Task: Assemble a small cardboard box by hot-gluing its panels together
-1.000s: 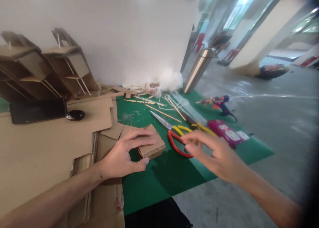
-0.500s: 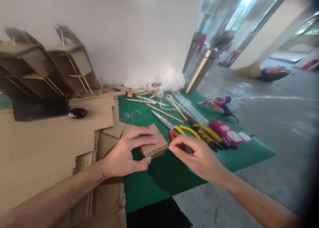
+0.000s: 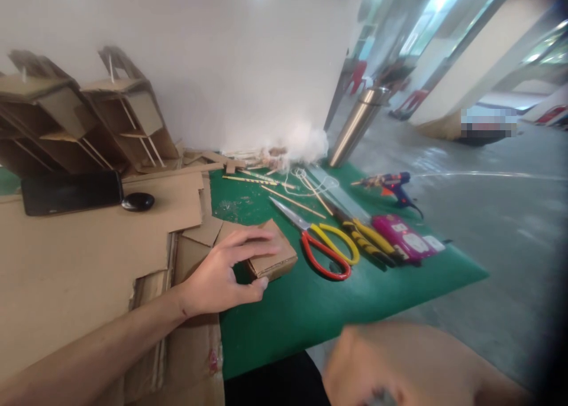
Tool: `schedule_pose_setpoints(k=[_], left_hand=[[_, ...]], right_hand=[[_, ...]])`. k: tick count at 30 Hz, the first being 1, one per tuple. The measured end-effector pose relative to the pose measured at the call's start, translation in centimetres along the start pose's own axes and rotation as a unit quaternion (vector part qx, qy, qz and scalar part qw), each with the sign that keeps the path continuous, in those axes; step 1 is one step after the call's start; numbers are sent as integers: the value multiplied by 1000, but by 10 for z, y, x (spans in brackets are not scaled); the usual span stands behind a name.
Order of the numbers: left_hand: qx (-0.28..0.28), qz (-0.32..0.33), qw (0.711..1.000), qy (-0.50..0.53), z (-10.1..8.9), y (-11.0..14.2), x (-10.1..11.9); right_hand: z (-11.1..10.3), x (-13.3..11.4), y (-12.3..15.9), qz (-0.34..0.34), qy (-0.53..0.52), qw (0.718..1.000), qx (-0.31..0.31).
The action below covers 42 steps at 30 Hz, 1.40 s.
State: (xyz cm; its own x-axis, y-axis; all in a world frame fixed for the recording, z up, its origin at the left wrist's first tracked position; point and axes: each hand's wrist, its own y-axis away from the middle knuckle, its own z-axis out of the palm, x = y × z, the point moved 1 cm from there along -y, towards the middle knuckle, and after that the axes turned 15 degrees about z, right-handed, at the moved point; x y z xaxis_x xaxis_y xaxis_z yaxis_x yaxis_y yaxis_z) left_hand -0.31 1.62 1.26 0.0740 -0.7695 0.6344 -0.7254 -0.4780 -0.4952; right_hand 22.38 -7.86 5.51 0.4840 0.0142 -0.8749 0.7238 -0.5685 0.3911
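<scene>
Nearest us, our blurred right hand (image 3: 381, 364) hangs by the near edge of the green table (image 3: 293, 323); we cannot tell how its fingers stand. Farther in, our left hand (image 3: 222, 273) holds the small cardboard box (image 3: 280, 253), fingers spread over its top and thumb at its near side. The box lies well in from the near edge, beside the cardboard sheets (image 3: 89, 258). To its right lie scissors (image 3: 306, 227), then pliers (image 3: 371, 241) and a purple power strip (image 3: 404, 238) toward the right corner. Beyond, we see a glue gun (image 3: 389, 184) by the right edge and a steel flask (image 3: 358, 128) near the far edge.
</scene>
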Motion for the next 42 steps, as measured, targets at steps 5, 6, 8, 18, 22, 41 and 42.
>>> schedule_pose_setpoints(k=[5,6,8,18,22,41,42], left_hand=[[13,-12,999,30,-2,-1,1],[17,-16,999,42,-2,-2,0],[20,-26,998,62,-3,-2,0],[55,-34,989,132,-4,-3,-1],[48,-36,988,145,-3,-4,-2],[50,-39,983,173,-3,-4,-2],[49,-39,983,174,-3,-4,-2]], right_hand=[[-31,34,-19,67,33,915,396],[-37,41,-24,63,32,913,402],[-47,49,-35,43,19,931,361],[-50,48,-71,-48,-165,964,200],[-47,49,-71,-60,-196,960,191],[-48,46,-71,-60,-176,956,226],[-48,46,-70,-59,-177,956,226]])
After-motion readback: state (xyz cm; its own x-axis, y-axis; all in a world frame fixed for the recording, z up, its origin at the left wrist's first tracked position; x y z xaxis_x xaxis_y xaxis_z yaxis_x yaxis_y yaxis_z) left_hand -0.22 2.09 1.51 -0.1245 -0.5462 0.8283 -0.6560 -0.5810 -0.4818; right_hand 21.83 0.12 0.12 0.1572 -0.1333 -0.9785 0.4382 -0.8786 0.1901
